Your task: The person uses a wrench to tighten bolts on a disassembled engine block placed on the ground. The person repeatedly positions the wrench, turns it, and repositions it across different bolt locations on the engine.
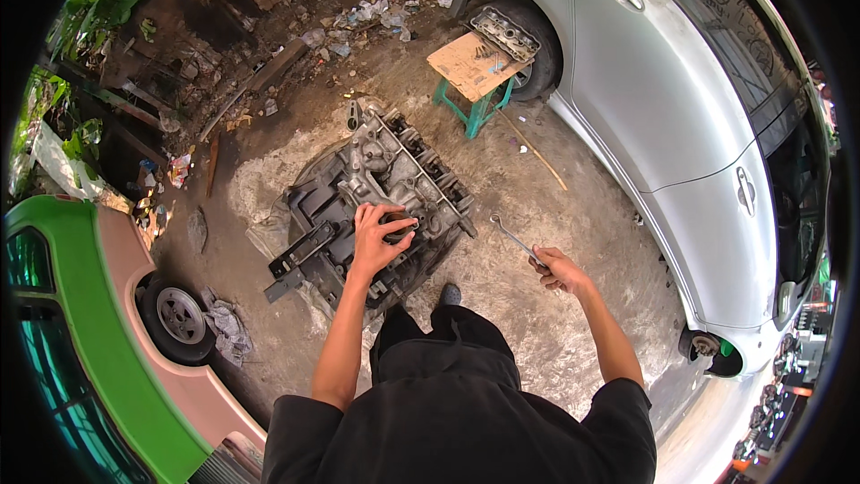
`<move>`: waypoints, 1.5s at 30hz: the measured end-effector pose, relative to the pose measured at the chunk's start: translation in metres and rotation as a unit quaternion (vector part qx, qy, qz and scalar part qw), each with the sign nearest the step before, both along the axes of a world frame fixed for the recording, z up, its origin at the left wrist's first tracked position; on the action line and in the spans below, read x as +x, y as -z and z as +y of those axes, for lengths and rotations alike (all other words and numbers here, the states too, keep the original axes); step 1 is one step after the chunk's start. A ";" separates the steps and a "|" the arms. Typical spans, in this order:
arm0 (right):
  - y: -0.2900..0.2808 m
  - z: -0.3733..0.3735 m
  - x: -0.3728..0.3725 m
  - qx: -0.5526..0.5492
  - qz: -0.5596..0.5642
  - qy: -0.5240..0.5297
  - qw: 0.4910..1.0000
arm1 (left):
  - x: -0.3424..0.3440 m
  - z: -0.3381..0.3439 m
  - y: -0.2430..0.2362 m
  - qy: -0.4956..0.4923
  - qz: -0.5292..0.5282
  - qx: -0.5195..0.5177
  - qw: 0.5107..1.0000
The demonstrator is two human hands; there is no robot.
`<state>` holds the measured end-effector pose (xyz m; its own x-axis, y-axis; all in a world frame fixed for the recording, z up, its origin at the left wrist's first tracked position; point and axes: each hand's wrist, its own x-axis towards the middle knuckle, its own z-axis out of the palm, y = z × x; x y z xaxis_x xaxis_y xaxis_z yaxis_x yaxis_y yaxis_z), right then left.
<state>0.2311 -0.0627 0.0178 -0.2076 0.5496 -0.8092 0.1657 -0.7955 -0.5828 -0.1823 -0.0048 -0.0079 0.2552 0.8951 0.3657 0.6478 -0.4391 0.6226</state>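
My left hand [381, 235] rests on a dirty metal engine [399, 175], fingers bent and apart, touching its middle near a small round fitting. Whether the fingertips pinch anything there is hard to see; the hand looks open. My right hand [555, 270] is closed on the handle of a long steel wrench [511, 235], held to the right of the engine with its ring end pointing up and left. A dark bracket [297, 254] sticks out at the engine's lower left. My dark shoe [451, 294] shows below the engine.
A silver car [658, 90] stands along the right, a green and pink vehicle [112, 305] at lower left. Behind the engine, a green stool [475, 116] bears a board [457, 67] and metal part [504, 33]. A stick [537, 157] lies on the concrete; litter [363, 18] and plants line the back.
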 end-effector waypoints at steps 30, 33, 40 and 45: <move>0.118 -0.071 -0.299 0.299 -0.066 0.104 0.946 | -0.019 0.003 -0.010 0.103 0.012 -0.117 0.988; 0.120 -0.068 -0.316 0.271 -0.063 0.156 0.948 | -0.021 0.006 -0.009 0.116 0.011 -0.117 0.986; 0.108 -0.065 -0.278 0.252 -0.219 0.085 0.939 | -0.025 0.009 -0.008 0.134 0.011 -0.114 0.984; 0.057 -0.032 -0.196 0.278 -0.401 -0.079 0.869 | -0.025 0.010 -0.008 0.129 0.008 -0.112 0.985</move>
